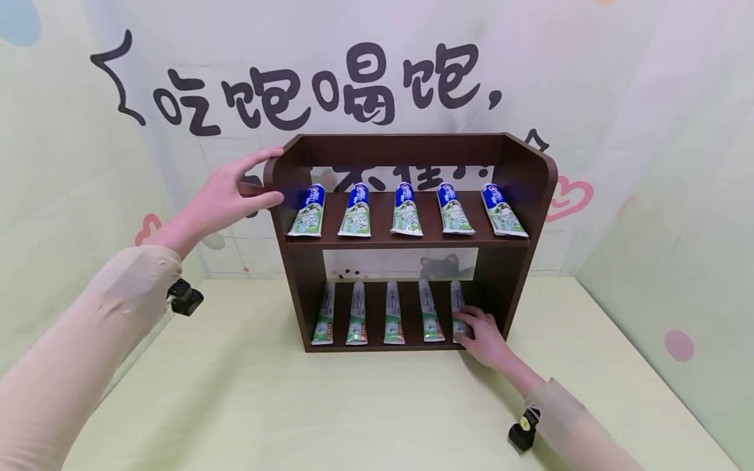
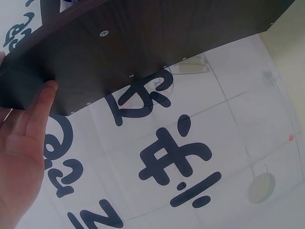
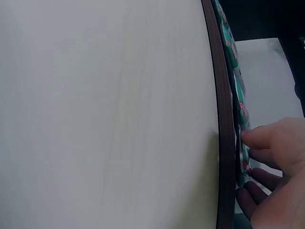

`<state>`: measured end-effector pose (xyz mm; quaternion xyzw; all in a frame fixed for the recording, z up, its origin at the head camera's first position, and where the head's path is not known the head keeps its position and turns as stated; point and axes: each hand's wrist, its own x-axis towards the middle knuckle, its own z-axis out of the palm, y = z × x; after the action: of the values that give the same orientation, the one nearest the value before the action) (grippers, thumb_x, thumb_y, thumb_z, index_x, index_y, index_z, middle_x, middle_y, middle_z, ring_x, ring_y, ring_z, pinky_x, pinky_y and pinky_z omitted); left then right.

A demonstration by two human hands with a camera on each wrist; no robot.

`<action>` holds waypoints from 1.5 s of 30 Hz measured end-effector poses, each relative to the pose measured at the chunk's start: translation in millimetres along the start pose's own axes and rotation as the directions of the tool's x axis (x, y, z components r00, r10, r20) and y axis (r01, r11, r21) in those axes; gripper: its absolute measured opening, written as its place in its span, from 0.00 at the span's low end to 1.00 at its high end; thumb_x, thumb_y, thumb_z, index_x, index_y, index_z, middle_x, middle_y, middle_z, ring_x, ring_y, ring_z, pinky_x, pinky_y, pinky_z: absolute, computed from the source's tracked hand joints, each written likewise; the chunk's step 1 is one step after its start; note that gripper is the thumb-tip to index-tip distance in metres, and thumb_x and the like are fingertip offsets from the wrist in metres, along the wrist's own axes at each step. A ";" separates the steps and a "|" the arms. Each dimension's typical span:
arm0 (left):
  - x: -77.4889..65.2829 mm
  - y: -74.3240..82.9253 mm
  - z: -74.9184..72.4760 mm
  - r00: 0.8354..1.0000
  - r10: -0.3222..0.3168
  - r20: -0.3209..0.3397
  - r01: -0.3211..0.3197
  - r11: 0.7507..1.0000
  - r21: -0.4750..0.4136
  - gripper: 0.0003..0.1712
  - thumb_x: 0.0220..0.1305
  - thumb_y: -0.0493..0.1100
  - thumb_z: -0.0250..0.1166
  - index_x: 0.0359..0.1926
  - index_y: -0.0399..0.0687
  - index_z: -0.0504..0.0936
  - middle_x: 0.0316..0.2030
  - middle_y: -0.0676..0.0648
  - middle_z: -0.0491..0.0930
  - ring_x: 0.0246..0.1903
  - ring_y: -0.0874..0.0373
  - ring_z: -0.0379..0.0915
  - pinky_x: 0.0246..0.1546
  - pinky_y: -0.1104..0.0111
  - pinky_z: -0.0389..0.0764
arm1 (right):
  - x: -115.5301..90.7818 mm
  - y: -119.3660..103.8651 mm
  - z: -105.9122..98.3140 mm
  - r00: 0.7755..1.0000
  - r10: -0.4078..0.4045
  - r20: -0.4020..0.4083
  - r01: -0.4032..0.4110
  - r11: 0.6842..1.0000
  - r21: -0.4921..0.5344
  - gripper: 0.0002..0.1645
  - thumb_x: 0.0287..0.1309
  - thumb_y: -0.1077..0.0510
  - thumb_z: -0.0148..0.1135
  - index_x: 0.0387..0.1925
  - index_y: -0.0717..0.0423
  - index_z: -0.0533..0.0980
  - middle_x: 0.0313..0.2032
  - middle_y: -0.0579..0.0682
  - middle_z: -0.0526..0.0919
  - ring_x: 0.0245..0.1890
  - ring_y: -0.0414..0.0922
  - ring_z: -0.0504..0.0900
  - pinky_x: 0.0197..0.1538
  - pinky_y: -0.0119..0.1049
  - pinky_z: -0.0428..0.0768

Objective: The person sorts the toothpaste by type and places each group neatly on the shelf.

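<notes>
A dark brown two-tier shelf (image 1: 406,243) stands on the table. My left hand (image 1: 226,196) rests against its left side panel, fingers near straight at the upper front edge; in the left wrist view, a finger of the left hand (image 2: 26,152) presses the outer face of the panel (image 2: 143,38). At the lower tier's right end, my right hand (image 1: 484,335) pinches the rightmost toothpaste tube (image 1: 456,297) between thumb and fingers. The right wrist view has the right hand (image 3: 281,162) at that toothpaste tube (image 3: 243,157), just behind the shelf's front lip (image 3: 225,119).
Several blue-and-green toothpaste tubes (image 1: 406,209) lie in a row on the upper tier. More green-and-white toothpaste tubes (image 1: 393,314) line the lower tier to the left of my right hand. Behind the shelf hangs a printed wall sheet (image 1: 365,85); the pale table (image 1: 330,412) extends in front.
</notes>
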<state>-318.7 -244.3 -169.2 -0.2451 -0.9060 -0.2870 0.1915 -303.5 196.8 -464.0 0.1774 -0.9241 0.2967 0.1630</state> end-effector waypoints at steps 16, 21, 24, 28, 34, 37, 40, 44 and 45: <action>-0.5 1.7 -2.2 1.000 -0.005 0.010 0.005 1.000 0.019 0.40 0.63 0.50 0.68 0.73 0.69 0.62 0.74 0.54 0.62 0.32 0.83 0.77 0.30 0.76 0.79 | 5.6 -7.3 -5.0 0.986 0.141 0.085 -0.141 0.990 -0.001 0.28 0.58 0.69 0.59 0.61 0.72 0.71 0.66 0.70 0.67 0.64 0.69 0.67 0.66 0.62 0.66; -0.6 0.8 -1.9 1.000 -0.005 0.003 0.005 1.000 0.008 0.40 0.64 0.49 0.68 0.73 0.68 0.62 0.74 0.53 0.62 0.32 0.85 0.77 0.30 0.77 0.79 | 9.4 -4.4 -3.1 0.983 0.168 0.079 -0.172 0.984 0.040 0.30 0.57 0.70 0.57 0.63 0.75 0.68 0.67 0.70 0.65 0.65 0.69 0.66 0.68 0.63 0.64; -1.2 0.4 -1.9 1.000 -0.003 -0.002 0.003 1.000 0.011 0.40 0.64 0.49 0.68 0.73 0.67 0.62 0.74 0.53 0.62 0.33 0.85 0.76 0.31 0.78 0.78 | 11.7 -3.4 -2.0 0.980 0.182 0.085 -0.187 0.980 0.060 0.32 0.56 0.71 0.57 0.64 0.76 0.67 0.68 0.70 0.63 0.65 0.70 0.65 0.68 0.63 0.63; -1.5 0.7 -1.6 1.000 -0.009 0.001 0.009 1.000 0.016 0.40 0.63 0.50 0.68 0.73 0.68 0.62 0.74 0.54 0.62 0.33 0.85 0.76 0.31 0.78 0.78 | 13.5 -2.1 -2.0 0.975 0.204 0.087 -0.212 0.973 0.089 0.34 0.55 0.71 0.57 0.64 0.76 0.65 0.69 0.71 0.62 0.65 0.71 0.64 0.67 0.63 0.65; -1.7 1.2 -1.3 1.000 -0.021 0.014 0.021 1.000 0.003 0.40 0.63 0.50 0.68 0.73 0.70 0.62 0.74 0.54 0.62 0.35 0.85 0.76 0.31 0.76 0.80 | 14.1 -1.0 -3.9 0.968 0.225 0.109 -0.240 0.960 0.144 0.37 0.54 0.72 0.56 0.67 0.77 0.61 0.70 0.71 0.59 0.67 0.68 0.64 0.69 0.59 0.66; -1.8 1.1 -1.1 1.000 -0.020 0.013 0.020 1.000 0.005 0.40 0.63 0.50 0.68 0.73 0.70 0.62 0.74 0.54 0.62 0.35 0.85 0.77 0.31 0.76 0.79 | 13.7 0.5 -4.3 0.966 0.226 0.124 -0.244 0.956 0.162 0.38 0.55 0.72 0.55 0.68 0.77 0.60 0.71 0.71 0.57 0.68 0.67 0.64 0.69 0.58 0.67; -1.5 1.6 -1.1 1.000 -0.021 0.012 0.021 1.000 0.011 0.40 0.63 0.51 0.68 0.73 0.70 0.62 0.74 0.54 0.62 0.35 0.84 0.77 0.31 0.76 0.79 | 13.7 3.4 -4.0 0.964 0.228 0.139 -0.251 0.951 0.179 0.38 0.55 0.73 0.54 0.69 0.77 0.58 0.72 0.71 0.55 0.68 0.66 0.63 0.69 0.59 0.66; -1.1 1.8 -1.1 1.000 -0.022 0.014 0.021 1.000 0.004 0.40 0.64 0.51 0.68 0.74 0.69 0.62 0.74 0.53 0.61 0.35 0.84 0.77 0.31 0.76 0.79 | 14.4 7.0 -3.2 0.962 0.228 0.151 -0.255 0.948 0.190 0.39 0.55 0.73 0.52 0.69 0.77 0.57 0.72 0.71 0.53 0.69 0.66 0.62 0.70 0.59 0.65; -1.1 1.7 -1.1 1.000 -0.020 0.015 0.020 1.000 0.001 0.40 0.64 0.50 0.67 0.74 0.69 0.62 0.74 0.53 0.61 0.34 0.85 0.76 0.30 0.76 0.80 | 14.3 7.3 -3.2 0.962 0.227 0.152 -0.254 0.948 0.190 0.39 0.55 0.73 0.52 0.69 0.78 0.57 0.72 0.71 0.53 0.69 0.66 0.62 0.70 0.59 0.64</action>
<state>-316.6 -244.2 -168.2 -0.2380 -0.9100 -0.2865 0.1820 -318.7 201.0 -459.3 0.0979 -0.9114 0.3971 0.0465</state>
